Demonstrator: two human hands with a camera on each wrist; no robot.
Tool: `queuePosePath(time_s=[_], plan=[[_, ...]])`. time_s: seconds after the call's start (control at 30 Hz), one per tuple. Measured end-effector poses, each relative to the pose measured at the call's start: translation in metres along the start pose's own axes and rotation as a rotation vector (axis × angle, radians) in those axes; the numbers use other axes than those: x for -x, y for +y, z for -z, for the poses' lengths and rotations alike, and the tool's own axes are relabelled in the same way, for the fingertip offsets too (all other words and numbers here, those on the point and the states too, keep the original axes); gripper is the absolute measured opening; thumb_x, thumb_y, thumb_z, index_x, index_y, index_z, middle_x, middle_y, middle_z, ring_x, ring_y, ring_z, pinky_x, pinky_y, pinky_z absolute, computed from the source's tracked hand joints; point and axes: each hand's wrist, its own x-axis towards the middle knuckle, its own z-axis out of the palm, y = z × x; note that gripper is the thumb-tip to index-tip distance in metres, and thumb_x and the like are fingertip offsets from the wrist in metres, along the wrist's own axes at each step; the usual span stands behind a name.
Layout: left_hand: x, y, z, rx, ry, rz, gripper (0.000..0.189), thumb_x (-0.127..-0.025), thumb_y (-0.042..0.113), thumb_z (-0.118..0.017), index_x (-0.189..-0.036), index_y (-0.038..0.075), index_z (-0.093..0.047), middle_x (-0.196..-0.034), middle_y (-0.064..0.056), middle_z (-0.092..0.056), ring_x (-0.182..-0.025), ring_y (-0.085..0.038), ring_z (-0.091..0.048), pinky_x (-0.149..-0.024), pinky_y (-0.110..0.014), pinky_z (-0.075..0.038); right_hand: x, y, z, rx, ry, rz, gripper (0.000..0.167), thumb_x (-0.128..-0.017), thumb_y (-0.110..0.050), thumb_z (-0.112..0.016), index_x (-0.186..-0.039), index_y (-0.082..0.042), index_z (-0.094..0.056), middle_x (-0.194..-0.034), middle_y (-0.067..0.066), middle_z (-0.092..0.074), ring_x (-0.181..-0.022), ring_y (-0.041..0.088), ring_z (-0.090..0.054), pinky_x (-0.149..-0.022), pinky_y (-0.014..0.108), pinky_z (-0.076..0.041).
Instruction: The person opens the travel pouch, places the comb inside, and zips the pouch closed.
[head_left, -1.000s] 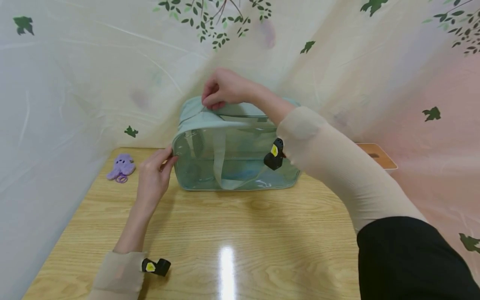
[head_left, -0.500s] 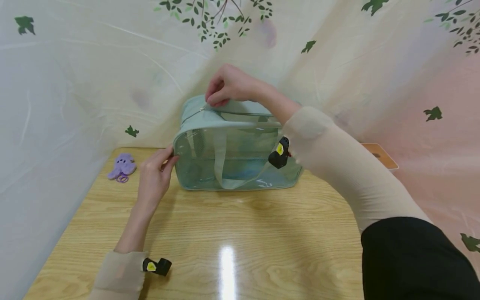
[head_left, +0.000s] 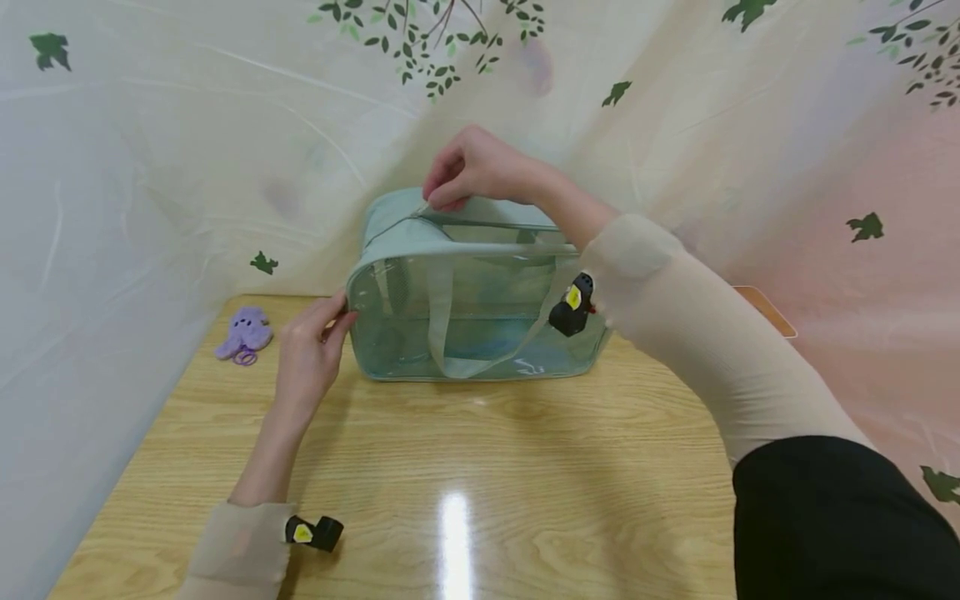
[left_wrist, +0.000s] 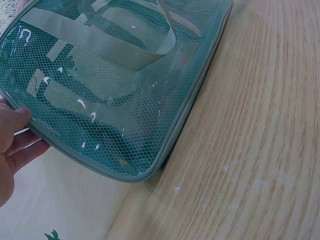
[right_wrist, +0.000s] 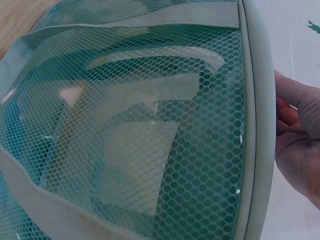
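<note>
A green zip bag [head_left: 397, 321] with clear mesh-patterned sides stands upright at the back of the table. My left hand [head_left: 309, 346] pinches its left edge, thumb in front; in the left wrist view the fingers [left_wrist: 30, 152] lie behind the piped rim. Above the top panel, my right hand [head_left: 483, 171] pinches the zipper pull, which is mostly hidden by the fingertips. The zipper [head_left: 392, 225] is closed to the left of that hand, and a gap shows in the top to its right. A pale strap handle [head_left: 441, 317] hangs down the front.
A purple plush toy [head_left: 246, 329] with a small ring lies on the wooden table [head_left: 420, 467] left of the bag. An orange-brown flat item [head_left: 765, 310] with a pale edge sits at the back right, partly behind my right sleeve. A leaf-printed curtain [head_left: 300, 125] hangs behind.
My right hand has moved right along the bag's top with the zipper pull, and the closed stretch of zipper has grown longer. My left hand has stayed on the left edge.
</note>
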Motion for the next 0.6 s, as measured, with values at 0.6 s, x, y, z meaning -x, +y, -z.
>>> queuePosePath(time_s=[0.6], plan=[[0.000, 0.000, 0.002, -0.009, -0.019, 0.010, 0.031, -0.095, -0.003, -0.069, -0.126, -0.003, -0.070, -0.112, -0.025, -0.075, -0.099, -0.037, -0.074, -0.084, 0.008, -0.046, 0.012, 0.009, 0.010, -0.048, 0.013, -0.021, 0.021, -0.096, -0.011, -0.073, -0.115, -0.002, -0.073, -0.093, 0.000, -0.078, -0.087, 0.014, -0.073, -0.083, 0.028, -0.063]])
